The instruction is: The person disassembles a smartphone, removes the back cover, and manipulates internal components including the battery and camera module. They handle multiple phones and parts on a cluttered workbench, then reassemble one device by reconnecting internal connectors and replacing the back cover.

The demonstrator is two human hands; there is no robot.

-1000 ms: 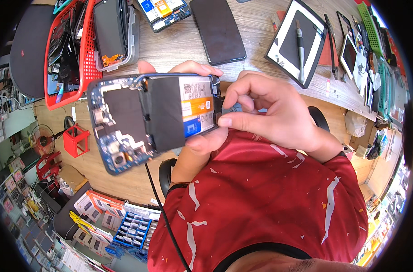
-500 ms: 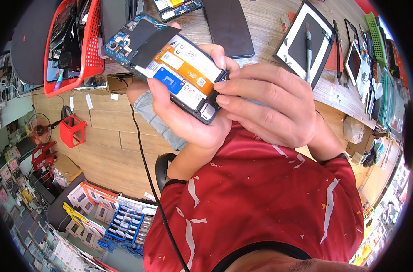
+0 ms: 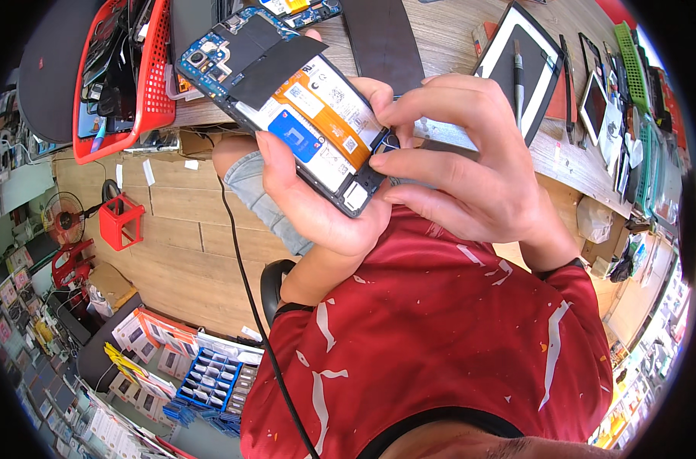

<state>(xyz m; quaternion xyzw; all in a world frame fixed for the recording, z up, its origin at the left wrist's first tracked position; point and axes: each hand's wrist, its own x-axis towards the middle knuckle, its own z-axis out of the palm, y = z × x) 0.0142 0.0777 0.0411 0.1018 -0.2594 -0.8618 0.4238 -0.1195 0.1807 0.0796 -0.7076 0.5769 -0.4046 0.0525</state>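
Note:
An opened smartphone, its back cover off, is tilted in my left hand. The left thumb lies along its near edge and the fingers wrap the far edge. Inside are a blue circuit board with a camera, a black flap, a white battery with a blue label, and an orange flex cable. My right hand has its curved fingertips at the phone's lower end, around a small dark part. Whatever they pinch is too small to make out.
On the wooden table lie another opened phone, a dark flat panel, a white-bordered frame and a pen-like tool. A red basket full of parts stands left. A black cable hangs past my left arm.
The phone has turned slightly and shifted a little toward me at its lower end. My right fingers have spread apart, uncovering the small dark part at that end.

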